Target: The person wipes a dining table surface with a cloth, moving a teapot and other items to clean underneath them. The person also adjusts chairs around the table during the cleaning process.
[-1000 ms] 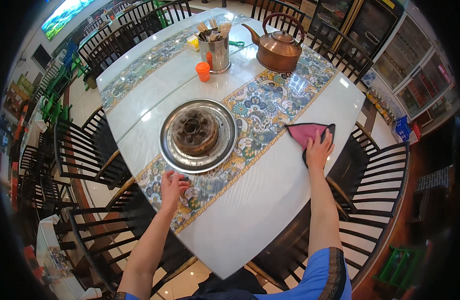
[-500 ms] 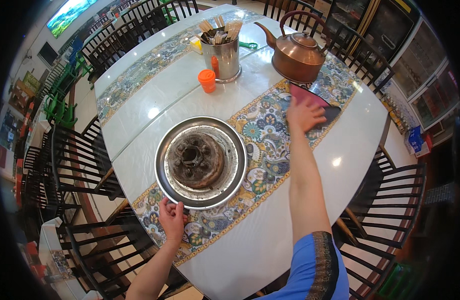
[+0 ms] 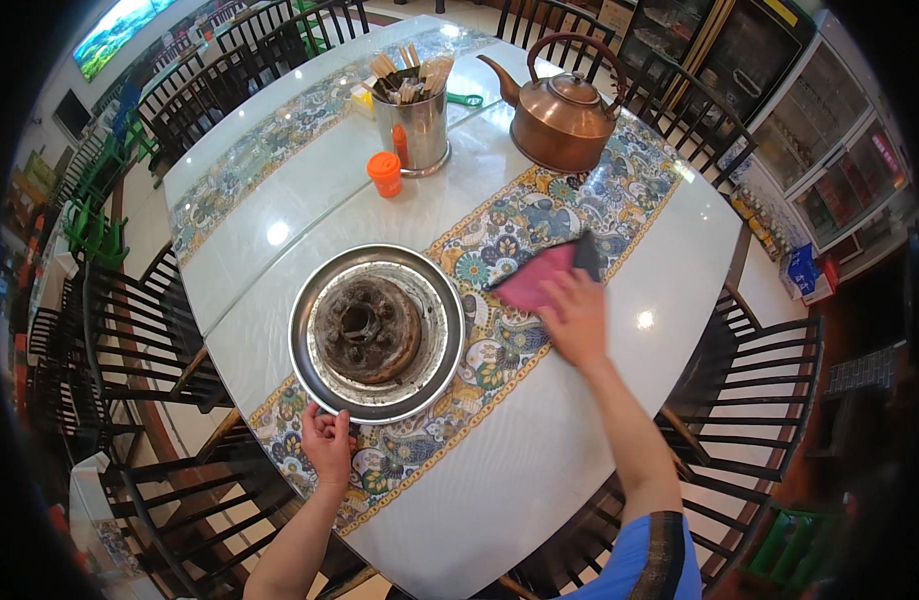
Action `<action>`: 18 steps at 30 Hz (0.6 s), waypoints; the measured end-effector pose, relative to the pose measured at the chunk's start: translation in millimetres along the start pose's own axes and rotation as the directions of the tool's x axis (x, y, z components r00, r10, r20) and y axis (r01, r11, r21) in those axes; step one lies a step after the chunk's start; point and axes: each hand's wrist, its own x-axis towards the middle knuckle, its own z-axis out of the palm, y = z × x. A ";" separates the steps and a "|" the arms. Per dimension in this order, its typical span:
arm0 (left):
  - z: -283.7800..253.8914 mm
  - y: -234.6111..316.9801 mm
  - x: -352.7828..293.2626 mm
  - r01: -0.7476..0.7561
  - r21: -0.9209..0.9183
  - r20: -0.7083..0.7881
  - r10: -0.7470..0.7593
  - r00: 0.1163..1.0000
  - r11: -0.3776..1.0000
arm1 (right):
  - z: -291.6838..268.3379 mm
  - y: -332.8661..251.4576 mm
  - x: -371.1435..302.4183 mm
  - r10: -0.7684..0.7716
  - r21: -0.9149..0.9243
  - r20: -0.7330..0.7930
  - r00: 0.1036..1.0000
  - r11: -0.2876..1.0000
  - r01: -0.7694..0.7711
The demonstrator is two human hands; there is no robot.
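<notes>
My left hand [image 3: 327, 446] pinches the near rim of a round steel tray [image 3: 436, 385], with thumb and curled fingers at its edge. In the middle of that tray stands a dark, sooty round metal piece [image 3: 372, 335], ring-shaped with a hole in its top. Right of the tray, my right hand [image 3: 577, 318] is on a pink and dark grey cloth [image 3: 536, 281], its fingers pressing the cloth against the patterned strip of the tabletop. The fingers are somewhat blurred by motion, and part of the cloth is hidden beneath them.
A copper kettle [image 3: 564, 125] stands at the far right of the white table [image 3: 460, 510]. Near it are a steel canister [image 3: 416, 135] of chopsticks, an orange-lidded cup [image 3: 384, 175] and a green-handled tool [image 3: 465, 100]. Black slatted chairs [image 3: 745, 400] ring the table.
My right hand has brought the cloth from beside the kettle nearer to me and leftward, toward the tray. The left hand keeps its hold on the rim. The whole view has shifted slightly.
</notes>
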 end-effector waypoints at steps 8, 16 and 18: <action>-1.7 -6.5 -5.9 -0.014 0.008 0.001 0.014 1.000 1.000 | 42.3 100.6 92.0 0.749 -0.443 -0.431 0.503 0.310 -0.841; 5.0 7.2 -6.0 0.004 0.024 0.002 -0.004 1.000 1.000 | 129.9 -91.2 172.3 0.020 -0.092 0.013 1.000 0.996 -0.019; -0.9 -0.3 -2.8 -0.051 0.029 0.002 0.051 0.999 0.998 | 122.4 -82.6 151.9 -0.146 0.054 -0.019 0.989 0.988 0.146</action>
